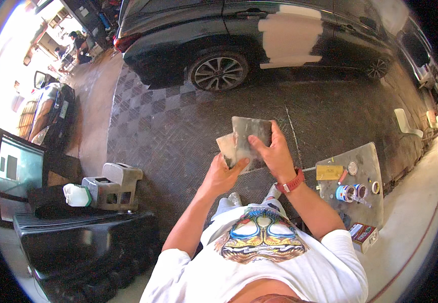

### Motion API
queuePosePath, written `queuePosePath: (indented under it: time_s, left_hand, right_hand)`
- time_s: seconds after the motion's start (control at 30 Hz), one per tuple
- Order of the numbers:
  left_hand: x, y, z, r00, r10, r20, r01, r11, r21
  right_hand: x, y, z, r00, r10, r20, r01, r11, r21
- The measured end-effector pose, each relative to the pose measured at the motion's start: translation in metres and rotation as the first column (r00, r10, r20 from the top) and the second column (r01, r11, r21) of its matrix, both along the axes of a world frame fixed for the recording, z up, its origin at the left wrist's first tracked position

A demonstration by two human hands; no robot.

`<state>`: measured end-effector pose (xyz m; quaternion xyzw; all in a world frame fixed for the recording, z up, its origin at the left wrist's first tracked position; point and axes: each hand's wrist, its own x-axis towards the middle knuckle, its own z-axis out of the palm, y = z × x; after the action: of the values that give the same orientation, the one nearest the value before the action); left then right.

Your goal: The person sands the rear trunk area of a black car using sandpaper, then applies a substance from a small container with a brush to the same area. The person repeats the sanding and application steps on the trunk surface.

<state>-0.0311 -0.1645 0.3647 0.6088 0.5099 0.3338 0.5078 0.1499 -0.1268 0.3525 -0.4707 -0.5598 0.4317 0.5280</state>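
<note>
My right hand (278,157) grips a flat, dark grey rectangular piece (246,129) with pale smears, its thumb lying across the face. A smaller beige flat piece (227,145) with a dark lower part is in my left hand (221,177), pinched near its lower edge. The two pieces overlap in front of my body, the beige one at the left of the grey one. Whether they are sandpaper, spreaders or plates cannot be told. Ahead stands a dark car (173,30) with a large pale patch (290,38) of filler or primer on its side.
To the right, a grey board (368,156) carries open cans (346,193), a tape roll (376,187) and a yellow sheet (329,172). A red rectangular tin (363,236) stands near it. At left are a grey step stool (120,182), a white jug (77,195) and a black bumper-like part (77,247).
</note>
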Motion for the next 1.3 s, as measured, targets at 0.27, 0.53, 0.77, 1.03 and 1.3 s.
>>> queuePosePath:
  time_s: [0.27, 0.53, 0.77, 1.03, 1.3]
  left_hand:
    - [-0.020, -0.007, -0.050, 0.962, -0.266, 0.065, 0.270, 0.961, -0.058]
    - [-0.032, 0.001, -0.049, 0.843, 0.245, 0.478, 0.047, 0.853, -0.520]
    - [-0.008, -0.005, -0.057, 0.852, 0.195, 0.486, 0.089, 0.860, -0.502]
    - [0.048, -0.007, -0.071, 0.974, -0.159, -0.159, 0.140, 0.982, -0.125]
    - [0.122, -0.058, -0.087, 0.712, -0.647, -0.273, 0.533, 0.751, -0.390]
  right_hand:
    - [0.017, -0.006, 0.040, 0.922, 0.228, 0.314, -0.246, 0.969, 0.017]
    - [0.079, -0.017, -0.028, 0.946, -0.111, -0.305, 0.036, 0.970, -0.242]
    - [0.088, -0.085, -0.029, 0.994, -0.003, -0.108, -0.040, 0.919, -0.391]
    - [0.102, -0.158, -0.052, 0.730, -0.188, 0.657, 0.313, 0.947, -0.077]
    - [0.141, -0.230, -0.166, 0.569, -0.174, 0.804, 0.449, 0.884, -0.127]
